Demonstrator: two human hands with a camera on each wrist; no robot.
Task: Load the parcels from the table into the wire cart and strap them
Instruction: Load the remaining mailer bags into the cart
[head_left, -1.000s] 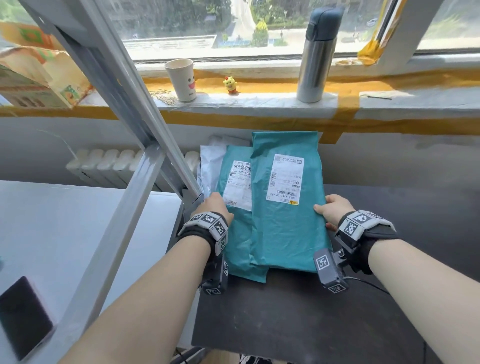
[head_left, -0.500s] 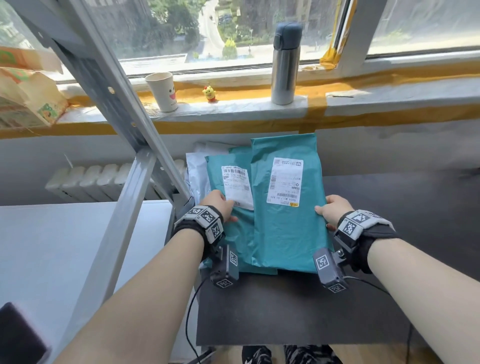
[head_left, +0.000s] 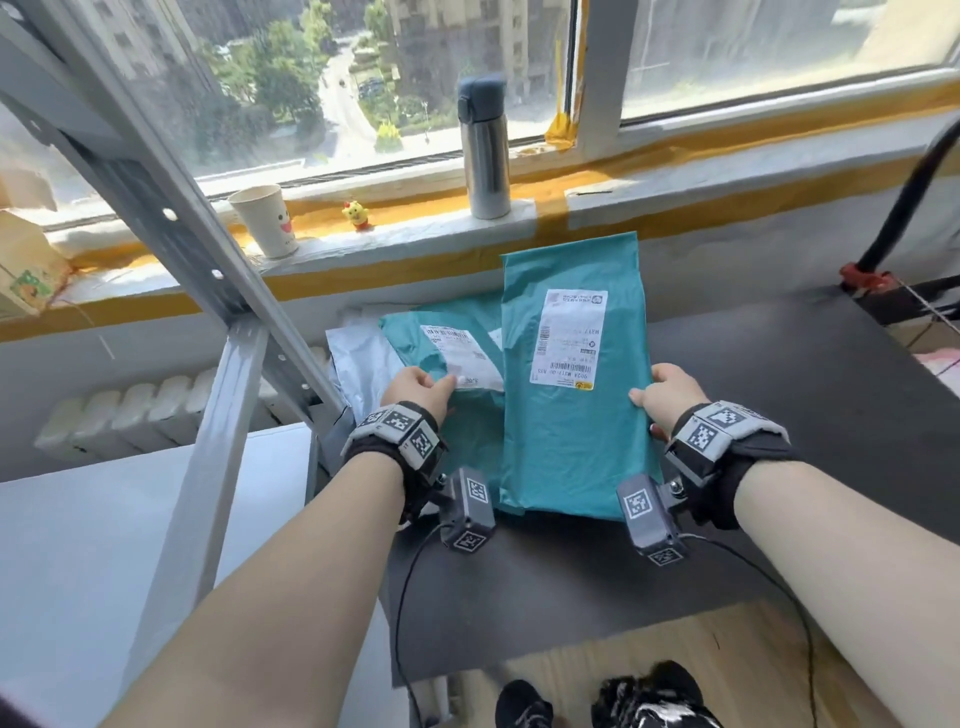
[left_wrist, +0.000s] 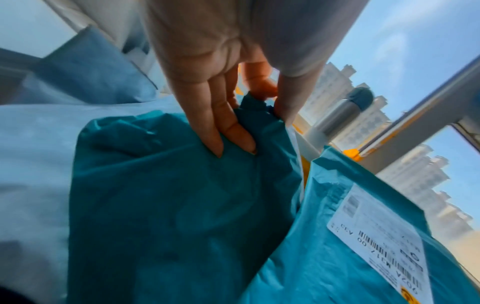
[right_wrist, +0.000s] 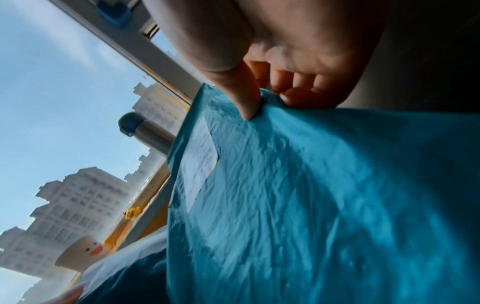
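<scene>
From my head, my right hand (head_left: 670, 397) pinches the top bag (head_left: 571, 405); my left hand (head_left: 418, 392) pinches the bag beside it (head_left: 467, 415). Both bags lie on the tabletop (head_left: 779, 415). My wrist views show both grips closed on plastic. No cart shows, so loading has barely begun.

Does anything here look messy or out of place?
Mildly. The teal parcels overlap unevenly, with a white parcel half buried beneath them. The left hand bunches the lower teal parcel's plastic; the right hand pinches the top one's edge. Nothing looks torn.
</scene>
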